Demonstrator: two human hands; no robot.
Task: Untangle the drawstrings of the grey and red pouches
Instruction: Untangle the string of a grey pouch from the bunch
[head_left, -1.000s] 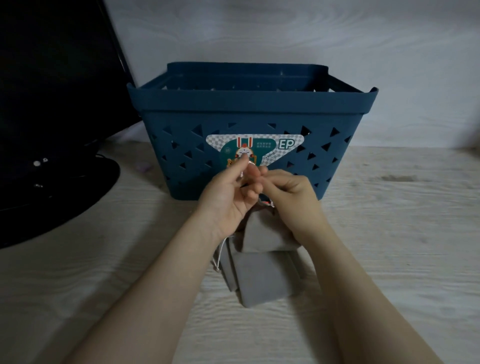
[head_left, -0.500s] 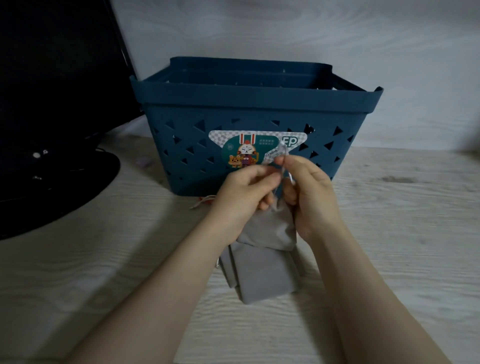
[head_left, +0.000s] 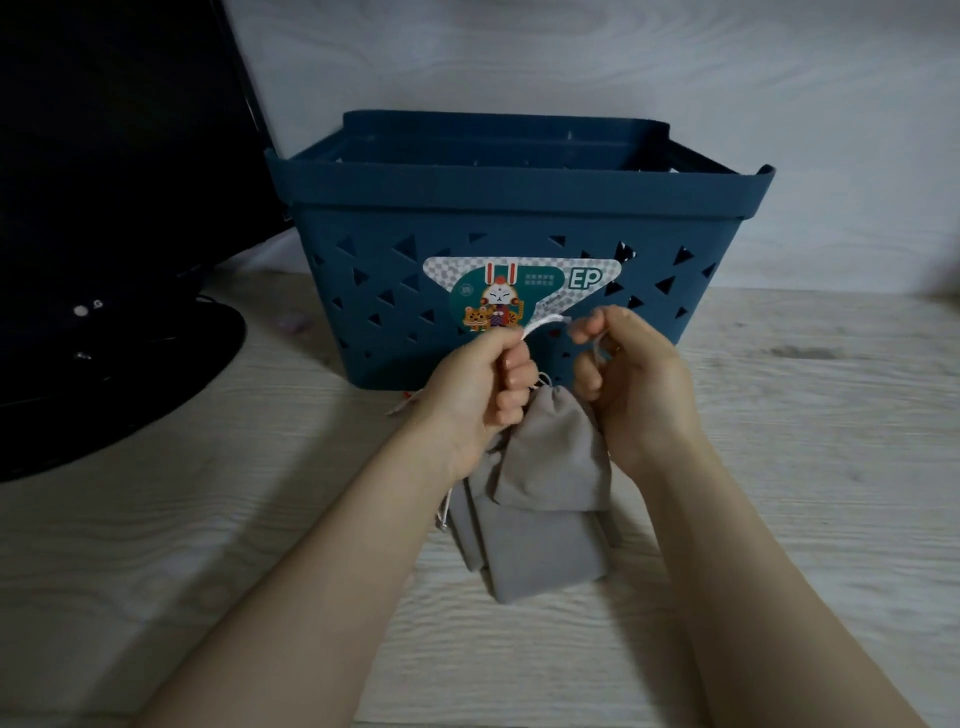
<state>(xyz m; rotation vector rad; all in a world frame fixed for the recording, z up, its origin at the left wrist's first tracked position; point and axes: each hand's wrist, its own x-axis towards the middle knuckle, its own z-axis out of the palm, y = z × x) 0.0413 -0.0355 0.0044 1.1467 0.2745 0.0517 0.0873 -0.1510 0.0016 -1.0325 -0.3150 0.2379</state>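
The left hand (head_left: 480, 387) and right hand (head_left: 631, 384) are raised side by side, each pinching the white cord (head_left: 545, 323), which runs taut and level between them. A grey pouch (head_left: 553, 454) hangs below and between them, over more grey pouches (head_left: 540, 556) (no red pouch clearly shows). Beyond the hands stands a basket (head_left: 519, 202), on the table (head_left: 805, 467).

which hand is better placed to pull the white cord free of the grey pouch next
Probably the left hand: it pinches the free stretch of the white drawstring above the grey pouch, with room to draw it leftward. The right hand holds the cord close by the pouch's neck, so it can steady it.
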